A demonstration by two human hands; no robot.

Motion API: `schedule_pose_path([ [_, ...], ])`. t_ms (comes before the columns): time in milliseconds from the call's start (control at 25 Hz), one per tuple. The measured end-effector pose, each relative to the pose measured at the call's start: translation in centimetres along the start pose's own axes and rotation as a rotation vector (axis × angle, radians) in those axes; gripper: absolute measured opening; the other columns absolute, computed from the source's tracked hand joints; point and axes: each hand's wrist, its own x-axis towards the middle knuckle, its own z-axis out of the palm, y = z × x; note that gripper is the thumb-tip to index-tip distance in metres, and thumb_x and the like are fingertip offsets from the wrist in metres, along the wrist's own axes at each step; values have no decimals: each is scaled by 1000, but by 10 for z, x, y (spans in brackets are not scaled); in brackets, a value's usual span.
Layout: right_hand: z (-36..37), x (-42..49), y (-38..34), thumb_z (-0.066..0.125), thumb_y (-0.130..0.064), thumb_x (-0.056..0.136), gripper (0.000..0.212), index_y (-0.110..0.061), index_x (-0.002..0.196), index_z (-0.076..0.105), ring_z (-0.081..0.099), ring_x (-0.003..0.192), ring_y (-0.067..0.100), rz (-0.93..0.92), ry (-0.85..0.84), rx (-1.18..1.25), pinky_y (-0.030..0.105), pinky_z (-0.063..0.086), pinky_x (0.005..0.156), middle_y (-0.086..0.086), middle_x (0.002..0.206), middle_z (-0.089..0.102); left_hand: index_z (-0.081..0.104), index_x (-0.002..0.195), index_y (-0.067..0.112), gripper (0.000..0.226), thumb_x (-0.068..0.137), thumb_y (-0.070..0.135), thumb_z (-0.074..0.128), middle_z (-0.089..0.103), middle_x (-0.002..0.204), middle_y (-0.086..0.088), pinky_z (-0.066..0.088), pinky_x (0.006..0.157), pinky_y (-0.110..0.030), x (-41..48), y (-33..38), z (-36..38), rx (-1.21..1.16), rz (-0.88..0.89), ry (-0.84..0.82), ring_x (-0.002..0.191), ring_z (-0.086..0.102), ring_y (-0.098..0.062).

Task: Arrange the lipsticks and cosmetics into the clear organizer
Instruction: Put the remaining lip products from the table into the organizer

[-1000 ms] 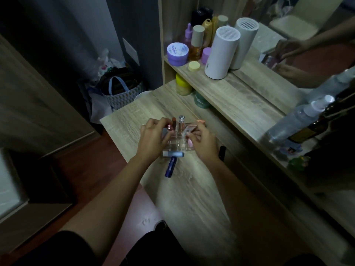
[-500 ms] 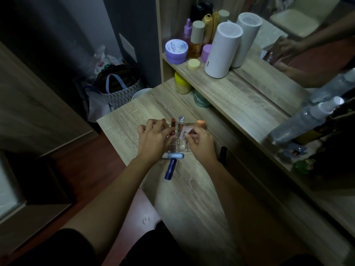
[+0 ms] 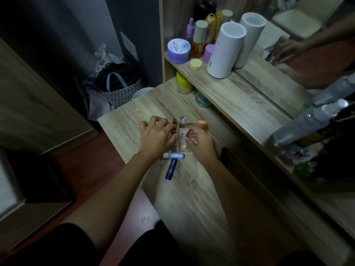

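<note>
The clear organizer [image 3: 180, 146] stands on the wooden table [image 3: 188, 198], mostly hidden between my hands. My left hand [image 3: 156, 137] curls over its left side, fingers at a red lipstick [image 3: 174, 123]. My right hand [image 3: 200, 141] pinches a small pink tube [image 3: 183, 132] standing in the organizer. A clear-capped tube [image 3: 182, 120] and a peach-capped tube [image 3: 202, 124] stand upright at the back. In front of the organizer lie a light blue tube [image 3: 173, 155] and a dark blue tube [image 3: 171, 169].
A raised shelf [image 3: 230, 96] to the right carries a purple jar [image 3: 178, 50], bottles, a white cylinder [image 3: 225, 50] and a spray bottle [image 3: 307, 121]. A yellow-lidded jar [image 3: 183, 83] and a green jar [image 3: 202, 99] sit under it. A mirror stands behind. Bags lie on the floor at left.
My right hand has lowered the pink tube further into the organizer. My left hand has shifted slightly over the organizer's left side.
</note>
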Motion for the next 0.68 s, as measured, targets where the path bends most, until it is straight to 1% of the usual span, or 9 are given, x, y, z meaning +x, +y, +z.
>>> schedule_pose_path([
  [40,0,-1,1,63,-10,86,33,-16,117,57,54,86,1,0,8,-6,5,39,66,3,106,66,67,108,19,31,86,39,58,68,108,-2,34,81,-44,-1,0,-1,-12,6,3,108,51,-29],
  [120,-2,-4,1,65,-11,84,35,-16,117,57,53,87,-1,-2,29,3,2,35,64,1,106,65,68,104,18,29,84,38,62,69,104,-3,36,79,-44,-6,2,-3,-30,18,42,104,54,-30],
  [200,-4,-11,1,66,-11,83,36,-15,117,57,53,87,-1,-28,57,-7,0,36,64,-5,102,61,71,96,17,25,81,36,67,70,95,-3,39,73,-43,-17,2,-5,-48,3,123,95,59,-31],
  [320,-2,-30,5,63,-8,84,24,-16,107,61,52,74,-6,-21,70,-1,3,41,62,-5,92,61,71,87,13,26,82,35,58,70,84,-4,42,68,-40,-43,0,1,-114,-21,192,86,61,-31],
  [360,1,-38,7,63,-7,84,22,-15,105,63,54,73,-3,-11,65,4,7,41,66,-2,90,63,71,85,10,27,83,32,55,69,82,-7,43,68,-39,-53,1,6,-167,-14,176,82,60,-32],
  [440,9,-51,10,62,-5,84,22,-11,106,65,59,84,11,-3,60,-28,19,44,75,8,99,66,69,81,3,22,83,23,61,66,77,-15,43,67,-37,-70,6,19,-310,-53,68,74,61,-34],
  [520,17,-58,8,61,-4,84,24,-8,108,65,60,99,24,-25,58,-81,27,43,85,14,109,65,65,84,1,20,82,20,68,65,81,-19,41,65,-34,-78,16,32,-427,-204,-107,75,61,-35],
  [600,22,-59,4,62,-1,82,24,-4,105,65,59,100,30,-50,33,-81,30,44,85,19,109,62,61,92,2,27,82,26,69,66,89,-18,38,64,-30,-82,23,43,-434,-324,-217,79,62,-33],
  [680,24,-58,1,63,0,80,23,-2,103,65,59,96,33,-82,-4,-101,34,45,85,21,106,58,58,99,4,29,81,24,68,68,94,-18,40,65,-31,-85,25,49,-437,-354,-237,83,64,-32],
])
